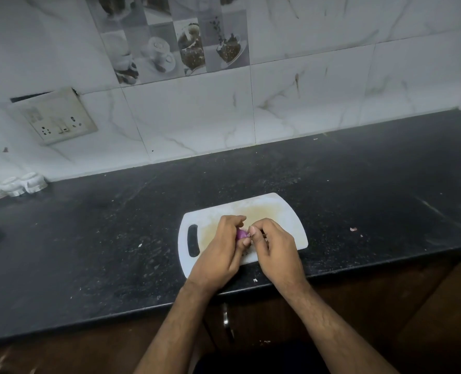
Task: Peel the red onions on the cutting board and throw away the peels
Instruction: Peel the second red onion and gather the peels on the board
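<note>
A small purple-red onion (241, 234) sits between my two hands, just above a white cutting board (275, 209) with a stained middle. My left hand (221, 252) curls round the onion and hides most of it. My right hand (273, 247) meets it from the right, with thumb and fingertips pinching at the onion's right side, where a thin bit of peel shows. No other onion is visible on the board.
The board lies near the front edge of a black speckled counter (116, 252). Small peel scraps (353, 229) lie on the counter to the right. White round objects (16, 184) stand at the far left by the tiled wall. A wall socket (56, 120) is above them.
</note>
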`<state>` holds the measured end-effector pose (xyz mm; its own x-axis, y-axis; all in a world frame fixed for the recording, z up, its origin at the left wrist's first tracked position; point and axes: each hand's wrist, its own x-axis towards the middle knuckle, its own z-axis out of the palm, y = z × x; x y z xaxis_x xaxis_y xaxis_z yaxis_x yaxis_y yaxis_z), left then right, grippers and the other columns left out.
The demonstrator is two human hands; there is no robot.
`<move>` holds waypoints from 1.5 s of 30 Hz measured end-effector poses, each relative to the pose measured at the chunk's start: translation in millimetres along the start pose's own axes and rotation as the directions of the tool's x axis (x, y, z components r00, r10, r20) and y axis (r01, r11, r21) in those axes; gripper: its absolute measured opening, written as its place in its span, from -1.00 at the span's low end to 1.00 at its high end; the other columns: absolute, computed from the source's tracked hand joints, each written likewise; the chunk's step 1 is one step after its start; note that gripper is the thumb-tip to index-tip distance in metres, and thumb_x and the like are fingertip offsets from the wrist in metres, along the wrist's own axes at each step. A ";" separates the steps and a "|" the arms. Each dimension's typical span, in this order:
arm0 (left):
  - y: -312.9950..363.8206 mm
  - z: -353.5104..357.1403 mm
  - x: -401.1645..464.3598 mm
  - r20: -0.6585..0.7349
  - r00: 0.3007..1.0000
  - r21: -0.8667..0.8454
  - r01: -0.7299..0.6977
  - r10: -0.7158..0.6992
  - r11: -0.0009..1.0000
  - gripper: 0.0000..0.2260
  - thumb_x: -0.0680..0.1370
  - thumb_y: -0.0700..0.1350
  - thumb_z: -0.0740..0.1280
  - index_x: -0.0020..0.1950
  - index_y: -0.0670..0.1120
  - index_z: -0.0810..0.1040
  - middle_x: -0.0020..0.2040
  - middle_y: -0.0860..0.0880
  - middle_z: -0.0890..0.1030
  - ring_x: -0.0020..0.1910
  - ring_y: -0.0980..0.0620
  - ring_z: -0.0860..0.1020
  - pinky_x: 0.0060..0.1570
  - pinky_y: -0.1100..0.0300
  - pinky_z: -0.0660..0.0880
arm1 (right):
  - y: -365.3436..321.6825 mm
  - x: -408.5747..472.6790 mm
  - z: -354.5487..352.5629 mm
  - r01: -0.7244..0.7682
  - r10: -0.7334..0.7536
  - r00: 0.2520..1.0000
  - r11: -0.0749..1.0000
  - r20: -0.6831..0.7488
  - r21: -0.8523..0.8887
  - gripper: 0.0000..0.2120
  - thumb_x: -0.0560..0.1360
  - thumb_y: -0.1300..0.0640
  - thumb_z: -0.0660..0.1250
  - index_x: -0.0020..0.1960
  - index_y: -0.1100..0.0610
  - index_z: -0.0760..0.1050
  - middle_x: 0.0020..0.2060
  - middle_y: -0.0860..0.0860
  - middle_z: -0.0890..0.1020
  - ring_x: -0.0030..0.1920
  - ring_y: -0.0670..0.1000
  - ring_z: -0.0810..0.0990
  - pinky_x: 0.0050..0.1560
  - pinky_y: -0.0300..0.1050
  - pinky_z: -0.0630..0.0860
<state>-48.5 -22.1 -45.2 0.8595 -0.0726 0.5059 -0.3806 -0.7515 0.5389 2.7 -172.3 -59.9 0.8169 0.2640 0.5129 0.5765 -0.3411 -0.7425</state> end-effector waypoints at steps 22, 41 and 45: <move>-5.9 1.5 -2.4 0.005 0.998 0.032 -0.059 0.059 0.998 -0.75 0.61 -0.04 0.42 0.22 0.00 0.44 0.17 0.09 0.56 0.08 0.13 0.57 0.05 0.17 0.56 | -3.5 4.1 -1.6 -0.153 0.145 0.980 0.987 -0.138 -0.049 -0.85 0.70 0.11 0.19 -0.01 0.11 0.47 -0.27 -0.20 0.48 -0.24 -0.19 0.49 -0.25 -0.42 0.38; -6.0 1.7 -1.1 -0.063 0.994 -0.066 0.084 -0.088 0.994 -0.67 0.60 -0.21 0.42 0.27 0.03 0.39 0.13 0.24 0.51 0.12 0.20 0.55 0.08 0.35 0.49 | -5.6 1.3 -4.4 -0.006 0.009 0.998 0.997 -0.055 0.071 -0.83 0.64 0.14 0.31 0.20 0.05 0.60 0.09 -0.18 0.60 0.11 -0.23 0.58 0.07 -0.44 0.49; -5.1 0.1 -0.2 -0.043 0.992 -0.047 0.116 -0.118 0.992 -0.71 0.63 -0.15 0.39 0.32 -0.03 0.43 0.13 0.19 0.52 0.14 0.26 0.53 0.09 0.41 0.46 | -1.6 -0.1 1.0 -0.009 0.009 1.000 0.999 -0.012 0.038 -0.87 0.62 0.10 0.38 0.14 0.03 0.66 -0.03 -0.19 0.66 0.00 -0.22 0.62 -0.02 -0.40 0.54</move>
<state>-46.7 -18.3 -48.2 0.8831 0.0449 0.4670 -0.2936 -0.7235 0.6248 1.7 -170.9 -59.1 0.8224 0.2499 0.5111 0.5680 -0.3091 -0.7628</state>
